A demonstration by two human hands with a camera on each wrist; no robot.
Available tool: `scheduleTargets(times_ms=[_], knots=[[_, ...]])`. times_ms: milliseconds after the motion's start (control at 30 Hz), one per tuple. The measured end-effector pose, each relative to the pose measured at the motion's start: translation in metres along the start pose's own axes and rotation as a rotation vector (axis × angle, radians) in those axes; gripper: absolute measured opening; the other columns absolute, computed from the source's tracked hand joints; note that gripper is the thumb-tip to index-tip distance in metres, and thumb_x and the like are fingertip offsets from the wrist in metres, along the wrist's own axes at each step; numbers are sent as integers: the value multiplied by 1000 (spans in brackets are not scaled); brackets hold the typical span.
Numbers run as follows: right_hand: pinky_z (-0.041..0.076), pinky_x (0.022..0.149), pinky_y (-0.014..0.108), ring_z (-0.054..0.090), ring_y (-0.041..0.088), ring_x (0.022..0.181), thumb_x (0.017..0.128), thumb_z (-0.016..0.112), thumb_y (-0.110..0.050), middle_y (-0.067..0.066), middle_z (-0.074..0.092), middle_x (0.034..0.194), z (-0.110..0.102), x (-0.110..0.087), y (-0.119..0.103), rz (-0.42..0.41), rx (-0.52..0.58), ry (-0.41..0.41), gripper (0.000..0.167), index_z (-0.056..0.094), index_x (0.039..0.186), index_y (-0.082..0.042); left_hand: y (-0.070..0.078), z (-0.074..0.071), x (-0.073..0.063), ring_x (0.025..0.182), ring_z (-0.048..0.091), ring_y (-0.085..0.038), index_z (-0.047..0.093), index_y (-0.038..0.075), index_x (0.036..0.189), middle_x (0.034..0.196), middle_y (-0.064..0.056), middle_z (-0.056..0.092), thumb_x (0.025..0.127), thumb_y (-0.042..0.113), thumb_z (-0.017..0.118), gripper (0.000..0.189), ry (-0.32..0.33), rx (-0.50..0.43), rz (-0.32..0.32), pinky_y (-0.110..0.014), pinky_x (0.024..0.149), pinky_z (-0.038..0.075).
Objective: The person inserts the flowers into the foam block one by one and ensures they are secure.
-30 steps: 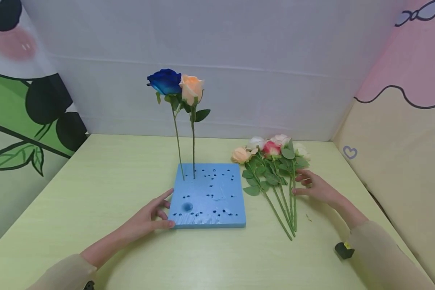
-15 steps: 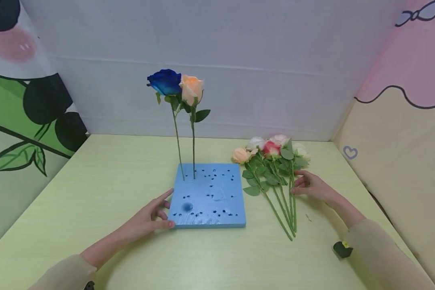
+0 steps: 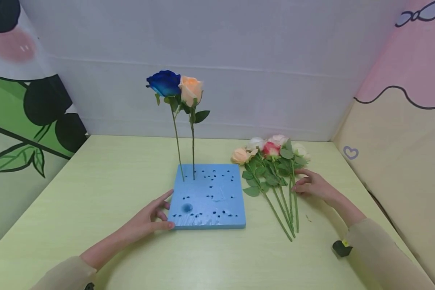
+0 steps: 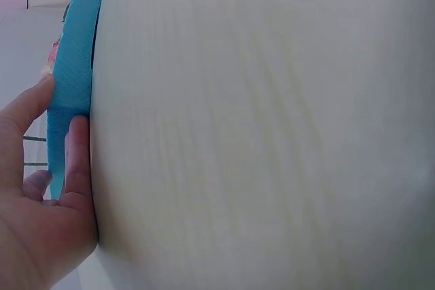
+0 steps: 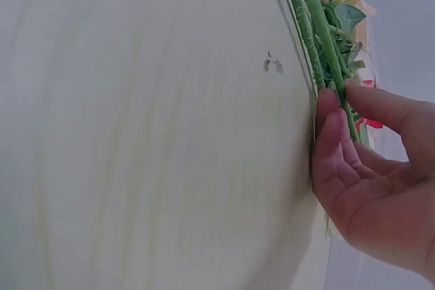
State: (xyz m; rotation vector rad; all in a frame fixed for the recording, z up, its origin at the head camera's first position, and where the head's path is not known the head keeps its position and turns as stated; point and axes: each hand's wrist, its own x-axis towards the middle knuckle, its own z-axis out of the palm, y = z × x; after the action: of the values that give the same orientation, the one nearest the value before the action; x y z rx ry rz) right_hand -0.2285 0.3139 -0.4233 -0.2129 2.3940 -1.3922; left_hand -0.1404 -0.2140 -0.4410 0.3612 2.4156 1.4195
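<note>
Pinching a green stem point(image 5: 328, 42), the right hand point(image 3: 311, 187) curls; the left hand point(image 3: 152, 215) splays against a blue board point(image 3: 210, 205)

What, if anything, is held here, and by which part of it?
The right grip pinches a rose by its stem, near the leaves. The left grip rests against the block's left edge, not closed around it.

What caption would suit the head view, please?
Left hand touches a blue block bearing two roses; right hand pinches a stem.

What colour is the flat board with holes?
The flat, square board with many holes is light blue, clearest in the head view.
</note>
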Motion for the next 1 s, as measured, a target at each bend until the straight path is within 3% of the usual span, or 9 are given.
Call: scheduleTargets(times_ms=[200, 467, 767, 1000], knots=[[59, 76, 28, 69, 11, 82, 96, 57, -2, 18, 64, 106, 0, -2, -2, 26, 97, -24, 71, 15, 153, 9, 1, 1, -2, 91, 58, -10, 19, 19, 159, 128, -18, 47, 85, 22, 77, 95, -3, -17, 1, -22, 66, 43], [59, 75, 28, 69, 11, 81, 95, 59, -3, 9, 66, 104, -3, -2, -10, 61, 129, -43, 73, 15, 153, 8, -2, 1, 0, 91, 59, -10, 21, 22, 159, 128, -16, 49, 84, 27, 78, 94, 4, 11, -20, -22, 66, 43], [60, 76, 30, 71, 12, 83, 94, 60, 1, 14, 63, 108, -6, -1, -22, 49, 121, 49, 73, 18, 153, 7, -3, 1, 1, 91, 58, -10, 19, 19, 159, 128, -16, 49, 85, 25, 78, 95, -2, -10, -2, -22, 66, 43], [60, 75, 31, 69, 6, 84, 95, 59, 0, 4, 60, 103, -12, 5, -42, -1, 130, 127, 71, 20, 154, 1, -6, 1, 2, 91, 59, -10, 20, 19, 159, 128, -16, 49, 85, 25, 78, 95, -3, -3, -7, -22, 68, 43]])
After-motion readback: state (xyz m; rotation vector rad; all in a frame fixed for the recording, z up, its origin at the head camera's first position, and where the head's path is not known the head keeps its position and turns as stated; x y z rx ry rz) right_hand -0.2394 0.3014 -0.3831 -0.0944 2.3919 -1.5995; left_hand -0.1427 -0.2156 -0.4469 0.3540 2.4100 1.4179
